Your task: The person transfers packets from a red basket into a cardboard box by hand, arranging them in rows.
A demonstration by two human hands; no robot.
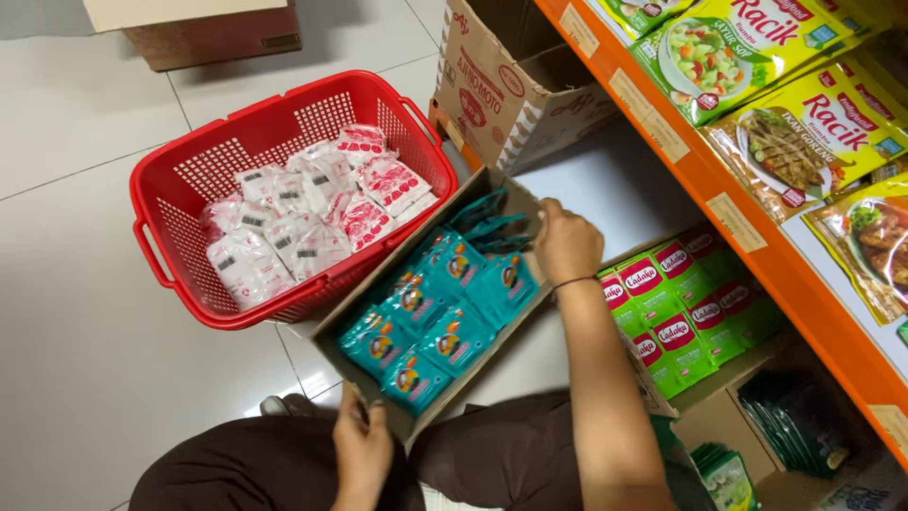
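Note:
A shallow cardboard tray (333, 333) full of several teal sachets (445, 312) rests across my lap, tilted toward the red basket. My left hand (362, 443) grips the tray's near corner. At the tray's far end my right hand (565, 241) closes its fingers on a bunch of teal sachets (492, 227) standing up there. A thin dark band sits on that wrist.
A red plastic basket (156, 255) with white and red packets stands on the white tile floor at left. An open cardboard box (492, 95) sits behind. An orange shelf (700, 180) at right holds yellow-green seasoning packets; green sachets (681, 312) lie in a box below.

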